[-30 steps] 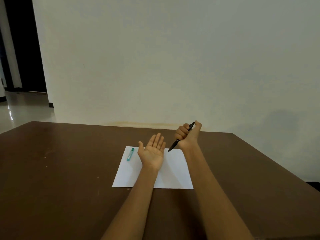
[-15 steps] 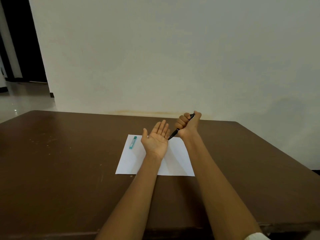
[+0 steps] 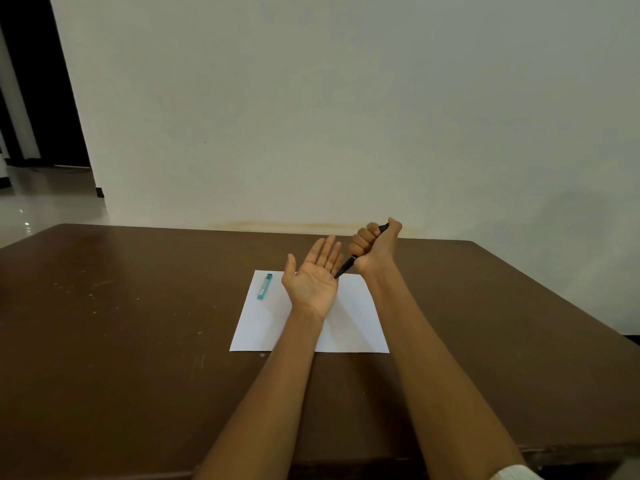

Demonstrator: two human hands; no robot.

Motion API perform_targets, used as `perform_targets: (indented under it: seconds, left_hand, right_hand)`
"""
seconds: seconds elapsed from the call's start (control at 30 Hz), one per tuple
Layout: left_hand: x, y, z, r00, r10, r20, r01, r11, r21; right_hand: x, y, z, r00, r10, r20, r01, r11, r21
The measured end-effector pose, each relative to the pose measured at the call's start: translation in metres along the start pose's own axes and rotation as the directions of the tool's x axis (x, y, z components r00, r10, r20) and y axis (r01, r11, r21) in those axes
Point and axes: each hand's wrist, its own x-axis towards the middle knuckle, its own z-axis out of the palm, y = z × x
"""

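Closer now, the black mechanical pencil (image 3: pixel 346 267) fisted in the right hand (image 3: pixel 375 247) touches the flat, empty left hand (image 3: pixel 313 284); pressing hard could prick the palm.

You see a matt, scuffed brown bench (image 3: pixel 138 323) under smooth white paper (image 3: pixel 349 327), a glossy black plastic pen (image 3: pixel 346 266) and a translucent teal plastic case (image 3: pixel 264 286).

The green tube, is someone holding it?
No, the green tube lies on the white paper, apart from the open left hand, while the right hand grips a black pen.
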Motion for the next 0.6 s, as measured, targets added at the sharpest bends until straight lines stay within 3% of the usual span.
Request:
perform_targets:
  seconds: [0.6]
  left_hand:
    - [-0.0004,0.0008,0.0012,1.000,-0.014,0.007,0.014,0.999,0.039]
  right_hand:
    - [-0.0041,-0.0013,0.0039,0.999,0.020,0.045,-0.019,0.999,-0.026]
